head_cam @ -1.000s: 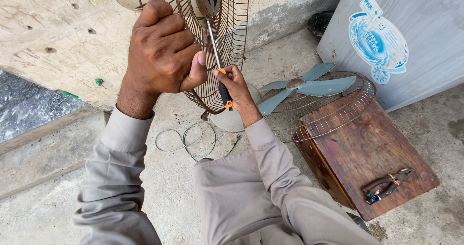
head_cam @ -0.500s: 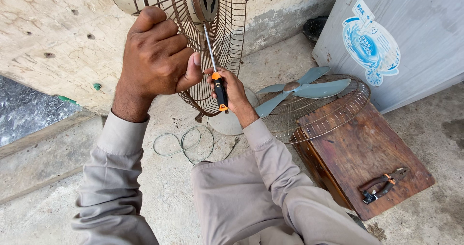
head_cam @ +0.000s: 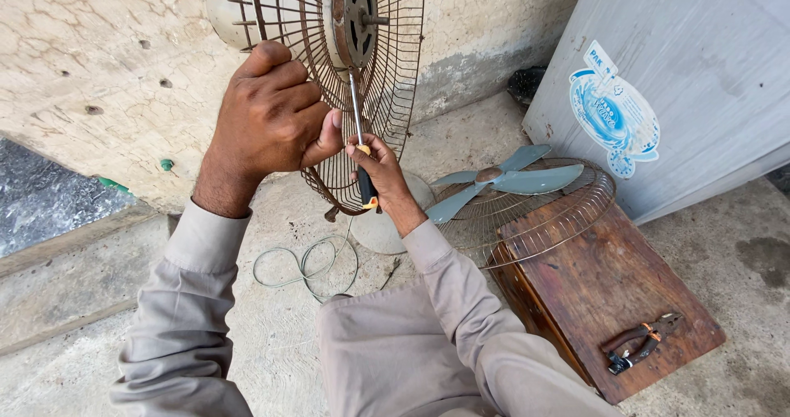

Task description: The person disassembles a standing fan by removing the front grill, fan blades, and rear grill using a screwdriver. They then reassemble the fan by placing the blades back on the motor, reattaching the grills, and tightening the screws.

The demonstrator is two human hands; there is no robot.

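A rusty wire fan guard stands upright on its stand before me, with the round motor hub at its centre. My left hand grips the guard's wires on the left side. My right hand is closed around the black and orange handle of a screwdriver. Its metal shaft points up through the wires toward the motor hub. The pale round base of the stand shows below my right wrist.
A detached blue-grey fan blade lies in a second wire guard resting partly on a low wooden stool. Pliers lie on the stool. A coiled green cable lies on the concrete floor. A grey cabinet stands at right.
The view has shifted slightly, so the fan sits a little further right. Both hands keep their hold; the screwdriver stays pointed at the hub.
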